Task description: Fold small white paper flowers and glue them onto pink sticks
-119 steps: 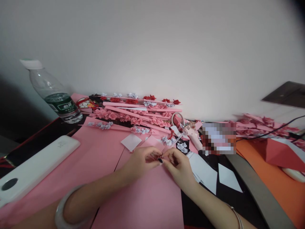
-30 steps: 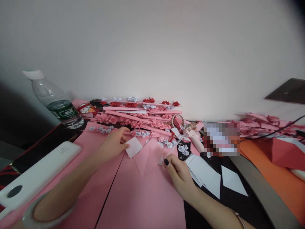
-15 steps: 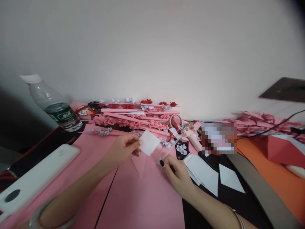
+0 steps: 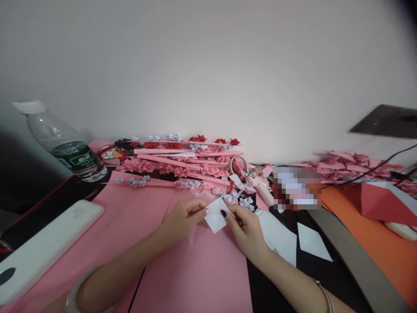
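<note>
A small white paper square (image 4: 215, 221) is held up over the pink paper sheets (image 4: 202, 278), turned so that a corner points down. My left hand (image 4: 185, 217) pinches its left corner, thumb in front and fingers behind. At the right corner my right hand (image 4: 246, 226) grips the same square, its dark-nailed thumb lying on the face. Just below my left fingers a folded pink paper piece (image 4: 191, 236) shows in part. Beside my right hand lies a stack of white paper squares (image 4: 282, 237), partly covered by that hand.
Pink stems with paper flowers (image 4: 182, 169) lie along the wall. A pink glue gun (image 4: 260, 184) and a tape roll (image 4: 239, 165) sit behind my hands. To the left are a water bottle (image 4: 76, 152) and a white device (image 4: 55, 248); orange paper (image 4: 365, 230) is at right.
My left hand has brought the white square right and down. My right hand has moved up to it and now grips its right corner. The view has shifted slightly.
</note>
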The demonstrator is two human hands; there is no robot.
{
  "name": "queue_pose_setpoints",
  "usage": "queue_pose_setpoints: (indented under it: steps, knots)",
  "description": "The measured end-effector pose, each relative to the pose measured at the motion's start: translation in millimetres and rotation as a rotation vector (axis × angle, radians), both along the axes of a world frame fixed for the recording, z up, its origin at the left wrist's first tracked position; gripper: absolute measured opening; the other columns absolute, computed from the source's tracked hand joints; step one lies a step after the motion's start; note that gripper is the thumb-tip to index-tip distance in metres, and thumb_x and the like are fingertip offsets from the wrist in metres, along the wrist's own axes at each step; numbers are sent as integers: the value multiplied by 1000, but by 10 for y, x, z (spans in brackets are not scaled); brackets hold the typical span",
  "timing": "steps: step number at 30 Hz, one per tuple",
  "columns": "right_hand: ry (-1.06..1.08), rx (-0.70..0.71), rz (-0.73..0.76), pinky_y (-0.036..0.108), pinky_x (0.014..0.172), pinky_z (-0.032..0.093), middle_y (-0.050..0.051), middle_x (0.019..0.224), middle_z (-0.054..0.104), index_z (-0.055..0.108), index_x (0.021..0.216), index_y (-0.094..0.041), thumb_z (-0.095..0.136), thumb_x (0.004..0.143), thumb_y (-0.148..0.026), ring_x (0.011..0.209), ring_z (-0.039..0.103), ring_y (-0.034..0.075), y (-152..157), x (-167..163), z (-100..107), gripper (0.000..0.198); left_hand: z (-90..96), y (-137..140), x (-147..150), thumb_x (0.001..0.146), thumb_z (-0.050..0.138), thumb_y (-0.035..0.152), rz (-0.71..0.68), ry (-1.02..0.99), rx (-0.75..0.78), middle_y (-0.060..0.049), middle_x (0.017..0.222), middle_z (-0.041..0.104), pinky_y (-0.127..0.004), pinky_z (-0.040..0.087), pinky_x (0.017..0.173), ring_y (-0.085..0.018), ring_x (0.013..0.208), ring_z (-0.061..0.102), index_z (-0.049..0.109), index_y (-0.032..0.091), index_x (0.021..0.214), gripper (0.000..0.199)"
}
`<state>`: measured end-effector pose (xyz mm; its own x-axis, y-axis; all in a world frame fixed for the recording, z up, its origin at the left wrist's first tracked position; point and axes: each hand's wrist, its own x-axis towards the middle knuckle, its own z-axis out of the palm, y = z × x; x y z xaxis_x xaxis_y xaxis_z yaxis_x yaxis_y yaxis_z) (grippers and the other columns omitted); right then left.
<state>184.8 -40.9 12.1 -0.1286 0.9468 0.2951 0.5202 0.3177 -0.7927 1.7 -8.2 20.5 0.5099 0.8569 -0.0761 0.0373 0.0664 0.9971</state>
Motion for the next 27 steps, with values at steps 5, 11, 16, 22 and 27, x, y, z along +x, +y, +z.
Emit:
queue_pose_setpoints:
  steps: [5, 11, 16, 22, 27]
  knots:
    - [-66, -13, 7, 21, 46, 31, -3, 50, 47, 45, 58, -18, 46, 85, -23, 46, 40, 10, -9, -5, -36, 27, -71, 12, -40, 81, 50, 30, 29, 58, 49, -1, 69, 60, -26, 51, 65, -14, 67, 62, 57, 13, 75, 18]
    - [-226, 119, -37, 20, 49, 34, -2, 51, 49, 49, 61, -17, 40, 86, -20, 47, 46, 10, 52, 74, 124, 27, -63, 9, -78, 83, 44, 29, 77, 260, 185, 3, 55, 54, -20, 40, 52, -9, 49, 52, 51, 16, 68, 21]
    - [-482, 8, -102, 21, 55, 40, 1, 68, 65, 60, 82, -19, 47, 82, -21, 57, 58, 13, 124, 398, 441, 13, -94, 24, -121, 82, 42, 30, 224, 523, 414, 5, 49, 39, -20, 26, 48, -8, 47, 37, 38, 17, 56, 29]
    - [-977, -306, -195, 29, 58, 40, 11, 79, 68, 60, 99, -16, 54, 76, -23, 73, 64, 26, -58, 690, 447, 25, -175, 76, -159, 78, 43, 30, 344, 719, 550, 6, 50, 25, -23, 19, 48, -8, 48, 27, 24, 18, 53, 33]
    - [-1084, -423, -169, 26, 51, 32, 12, 79, 67, 55, 101, -13, 48, 75, -13, 71, 65, 25, -165, 657, 301, 27, -194, 103, -185, 78, 42, 33, 404, 774, 550, 6, 48, 24, -23, 17, 48, -8, 46, 27, 23, 18, 54, 35]
